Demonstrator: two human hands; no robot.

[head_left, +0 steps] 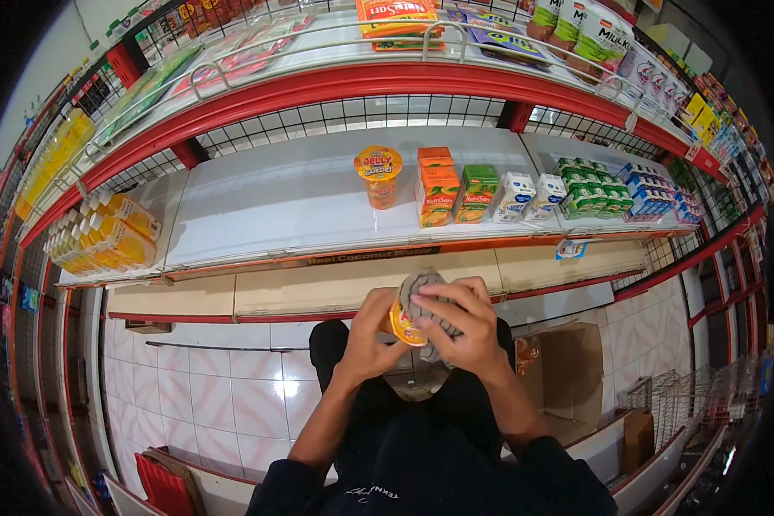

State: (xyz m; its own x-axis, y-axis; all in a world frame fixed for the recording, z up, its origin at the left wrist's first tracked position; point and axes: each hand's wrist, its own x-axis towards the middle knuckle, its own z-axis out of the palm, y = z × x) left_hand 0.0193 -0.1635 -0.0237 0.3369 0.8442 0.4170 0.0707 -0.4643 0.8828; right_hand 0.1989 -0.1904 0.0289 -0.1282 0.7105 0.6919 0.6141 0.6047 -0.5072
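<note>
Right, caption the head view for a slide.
Left hand holds an orange-yellow cup, right hand a grey cloth against it, before a store shelf.

A crumpled grey cloth (408,292) partly covers a tilted orange-yellow cup (405,328).

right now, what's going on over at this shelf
The person's left hand is holding an orange-yellow cup, while the right hand presses a grey cloth against it. Both are held up in front of the shelving. On the white shelf beyond, another orange cup stands upright just left of some drink cartons, and yellow-orange bottles are grouped toward the left end.
</note>
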